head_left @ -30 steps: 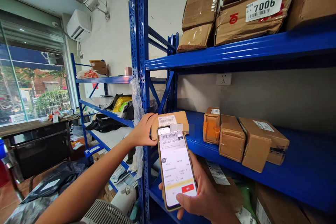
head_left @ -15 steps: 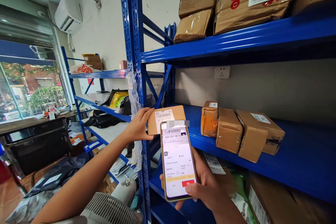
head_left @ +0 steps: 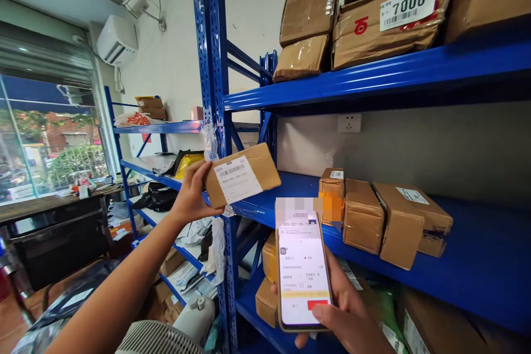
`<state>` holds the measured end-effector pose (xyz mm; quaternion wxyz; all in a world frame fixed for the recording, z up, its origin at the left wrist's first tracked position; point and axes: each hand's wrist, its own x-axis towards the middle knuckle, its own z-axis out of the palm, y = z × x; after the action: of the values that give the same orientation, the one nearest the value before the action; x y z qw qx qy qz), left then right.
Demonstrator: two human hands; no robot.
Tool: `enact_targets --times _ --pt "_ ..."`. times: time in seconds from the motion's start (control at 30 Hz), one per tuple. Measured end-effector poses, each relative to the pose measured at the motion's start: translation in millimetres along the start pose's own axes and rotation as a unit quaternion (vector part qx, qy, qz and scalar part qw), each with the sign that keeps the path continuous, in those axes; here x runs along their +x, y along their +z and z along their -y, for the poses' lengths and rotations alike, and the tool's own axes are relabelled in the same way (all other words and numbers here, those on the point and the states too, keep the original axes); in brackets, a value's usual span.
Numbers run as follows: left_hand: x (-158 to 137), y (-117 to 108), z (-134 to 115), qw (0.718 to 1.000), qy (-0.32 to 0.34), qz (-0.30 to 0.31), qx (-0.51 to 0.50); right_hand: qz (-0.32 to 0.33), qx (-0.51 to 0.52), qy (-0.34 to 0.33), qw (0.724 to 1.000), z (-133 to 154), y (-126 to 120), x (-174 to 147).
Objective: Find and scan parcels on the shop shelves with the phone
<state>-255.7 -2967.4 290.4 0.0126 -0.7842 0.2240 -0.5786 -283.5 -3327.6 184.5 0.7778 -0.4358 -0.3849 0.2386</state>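
Note:
My left hand (head_left: 193, 191) grips the left end of a small brown cardboard box (head_left: 267, 168), tilted up in front of the blue shelf post. A white shipping label (head_left: 238, 177) with a barcode and printed number faces me on it. In my right hand (head_left: 340, 298) is a smartphone (head_left: 301, 271), screen lit, held lower and to the right of the box. The thumb rests on a red button at the bottom of the screen. The phone's display shows a barcode, a number and lines of text; its top is blurred out.
On the blue middle shelf (head_left: 477, 271) stand several cardboard boxes (head_left: 363, 215). The upper shelf (head_left: 373, 74) carries larger parcels, one labelled 7006 (head_left: 409, 5). Another rack (head_left: 166, 130) with bags is at left. A fan (head_left: 157, 337) sits low in front, and more parcels lie underneath.
The box has tilted and moved up, away from the phone, so its label shows fully. The phone has moved right and slightly down. My view has tipped upward slightly.

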Motion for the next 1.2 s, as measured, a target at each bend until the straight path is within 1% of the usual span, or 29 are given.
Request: enact_targets --times 0.1,0.23,0.4,0.67,0.83,1.03,1.2 --pt "2.3 -1.2 -6.8 0.999 0.019 0.047 -0.009 -0.001 0.014 -0.001 1.0 -3.4 1.0 0.6" --pt "4.9 5.4 -21.1 0.994 0.031 0.099 -0.032 -0.022 0.027 -0.007 0.999 -9.2 5.3 4.6" --pt "5.2 17.9 -35.3 0.988 0.04 0.14 -0.053 -0.051 0.026 -0.014 0.998 -13.0 12.5 7.2" --pt "-1.3 43.5 -51.2 0.981 0.031 0.177 -0.073 -0.049 0.026 -0.031 0.998 -15.7 15.7 2.1" --pt "-5.4 58.0 -55.1 0.98 0.007 0.181 -0.083 -0.084 0.018 -0.028 0.996 -22.9 11.1 -1.2" --pt "-6.1 63.9 -55.1 0.98 0.005 0.185 -0.078 -0.142 0.032 -0.022 0.989 -30.8 7.0 -2.7" --pt "-6.5 67.3 -55.9 0.978 0.0 0.196 -0.069 -0.152 0.029 -0.025 0.988 -36.0 3.1 -2.1"
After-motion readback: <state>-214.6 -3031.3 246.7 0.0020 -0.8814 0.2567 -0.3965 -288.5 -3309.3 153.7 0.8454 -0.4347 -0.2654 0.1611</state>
